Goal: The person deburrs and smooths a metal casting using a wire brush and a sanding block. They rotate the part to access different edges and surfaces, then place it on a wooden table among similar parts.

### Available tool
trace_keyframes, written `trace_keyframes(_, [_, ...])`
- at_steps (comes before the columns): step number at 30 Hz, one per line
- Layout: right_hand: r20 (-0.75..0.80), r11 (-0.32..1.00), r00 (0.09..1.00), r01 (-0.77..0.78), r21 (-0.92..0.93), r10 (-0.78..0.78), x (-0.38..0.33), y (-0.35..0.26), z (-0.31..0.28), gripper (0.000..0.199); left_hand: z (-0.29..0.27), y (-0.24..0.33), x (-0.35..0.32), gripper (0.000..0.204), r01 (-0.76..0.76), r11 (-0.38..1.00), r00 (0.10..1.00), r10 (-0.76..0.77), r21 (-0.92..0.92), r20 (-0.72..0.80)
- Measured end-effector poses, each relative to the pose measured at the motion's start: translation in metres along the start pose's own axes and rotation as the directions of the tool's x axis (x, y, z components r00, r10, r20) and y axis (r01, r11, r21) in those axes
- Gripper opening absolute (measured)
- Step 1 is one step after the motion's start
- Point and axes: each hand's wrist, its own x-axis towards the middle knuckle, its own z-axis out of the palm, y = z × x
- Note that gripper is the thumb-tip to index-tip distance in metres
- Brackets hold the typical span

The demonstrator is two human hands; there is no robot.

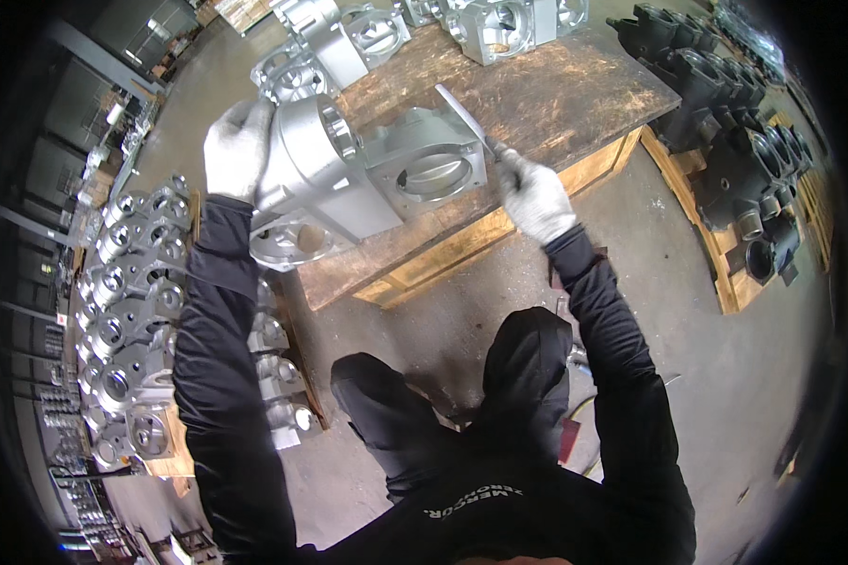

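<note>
Left hand (238, 149): gloved, wrapped over the top edge of the big silver casting (349, 179), steadying it.
Right hand (534, 196): gloved, closed around a flat file (464, 115) whose blade touches the casting's upper right corner.
Casting: sits at the near edge of the wooden worktop (575, 94), partly overhanging toward the person.
Nearby: more silver castings (127, 311) stacked at left, dark ones (735, 160) on a pallet at right.
Risk: I'd guess a hard file stroke could nudge it off the edge — it's heavy, and knees are right below.
</note>
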Motion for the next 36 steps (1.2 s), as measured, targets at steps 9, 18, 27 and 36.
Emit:
trace_keyframes(9, [0.329, 0.954, 0.944, -0.126, 0.272, 0.031, 0.04, 0.027, -0.026, 0.042, 0.003, 0.018, -0.011, 0.032, -0.019, 0.997, 1.0, 0.019, -0.074, -0.001])
trace_keyframes(18, [0.401, 0.895, 0.905, -0.288, 0.34, 0.139, 0.056, 0.026, -0.023, 0.046, -0.003, 0.024, -0.014, 0.029, -0.062, 0.998, 0.998, 0.061, 0.006, 0.025])
trace_keyframes(27, [0.564, 0.776, 0.802, -0.479, 0.409, 0.197, 0.068, 0.046, -0.012, 0.047, -0.001, 0.03, -0.018, 0.027, -0.041, 0.999, 0.998, 0.041, 0.014, 0.041])
trace_keyframes(36, [0.335, 0.905, 0.942, -0.169, 0.391, 0.032, 0.071, 0.06, 0.014, 0.044, -0.003, 0.034, -0.019, 0.028, 0.001, 0.999, 0.996, 0.002, -0.04, 0.084])
